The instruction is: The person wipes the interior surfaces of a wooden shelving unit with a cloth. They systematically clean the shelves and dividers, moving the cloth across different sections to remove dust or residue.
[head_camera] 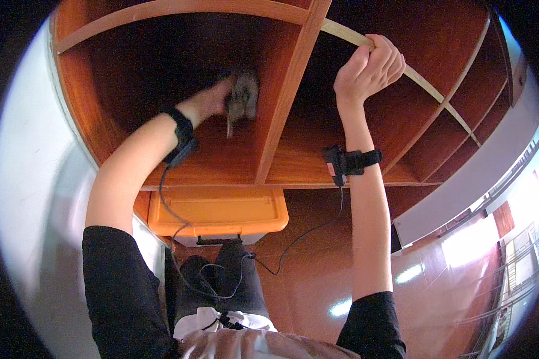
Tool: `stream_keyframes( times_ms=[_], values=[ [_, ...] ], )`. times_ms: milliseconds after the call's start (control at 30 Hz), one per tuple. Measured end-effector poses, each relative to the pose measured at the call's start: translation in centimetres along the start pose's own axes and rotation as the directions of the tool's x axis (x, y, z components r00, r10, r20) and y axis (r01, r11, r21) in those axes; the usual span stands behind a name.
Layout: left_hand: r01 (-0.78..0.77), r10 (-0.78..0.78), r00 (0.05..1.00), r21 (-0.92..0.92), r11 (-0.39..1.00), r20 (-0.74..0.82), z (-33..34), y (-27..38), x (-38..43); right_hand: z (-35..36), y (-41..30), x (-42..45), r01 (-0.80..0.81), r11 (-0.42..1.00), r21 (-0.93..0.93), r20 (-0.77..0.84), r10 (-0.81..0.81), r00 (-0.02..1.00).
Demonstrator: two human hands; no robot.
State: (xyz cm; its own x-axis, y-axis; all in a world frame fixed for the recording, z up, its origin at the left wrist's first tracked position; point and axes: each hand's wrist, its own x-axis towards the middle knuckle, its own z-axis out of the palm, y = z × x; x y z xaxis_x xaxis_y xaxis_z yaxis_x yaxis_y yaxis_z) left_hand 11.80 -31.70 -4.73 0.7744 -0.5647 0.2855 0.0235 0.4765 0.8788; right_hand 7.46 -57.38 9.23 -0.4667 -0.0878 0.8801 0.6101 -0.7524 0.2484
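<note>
Inside the left compartment of a reddish-brown wooden shelf unit, my left hand (215, 96) holds a crumpled grey cloth (244, 95). The cloth is blurred and lies close to the upright wooden divider (292, 89); whether it touches the wood I cannot tell. My left fingers are mostly hidden in shadow and behind the cloth. To the right of the divider, my right hand (373, 67) is curled around the pale front edge of a shelf board (424, 85).
Under the shelf unit stands a storage box with an orange lid (218, 211) and a dark handle. A white wall (40, 179) runs along the left. Thin black cables (278, 264) hang from both wrist straps, and the glossy brown floor (310, 278) stretches to the right.
</note>
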Motion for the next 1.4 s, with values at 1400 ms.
stream_keyframes(
  times_ms=[1400],
  values=[
    [0.000, 0.248, 0.907, 0.587, 0.809, -0.341, -1.7, 4.1, -0.9, 0.2, -0.2, -0.3, 0.029, 0.998, -0.052, -0.040, -0.031, 0.999]
  ],
)
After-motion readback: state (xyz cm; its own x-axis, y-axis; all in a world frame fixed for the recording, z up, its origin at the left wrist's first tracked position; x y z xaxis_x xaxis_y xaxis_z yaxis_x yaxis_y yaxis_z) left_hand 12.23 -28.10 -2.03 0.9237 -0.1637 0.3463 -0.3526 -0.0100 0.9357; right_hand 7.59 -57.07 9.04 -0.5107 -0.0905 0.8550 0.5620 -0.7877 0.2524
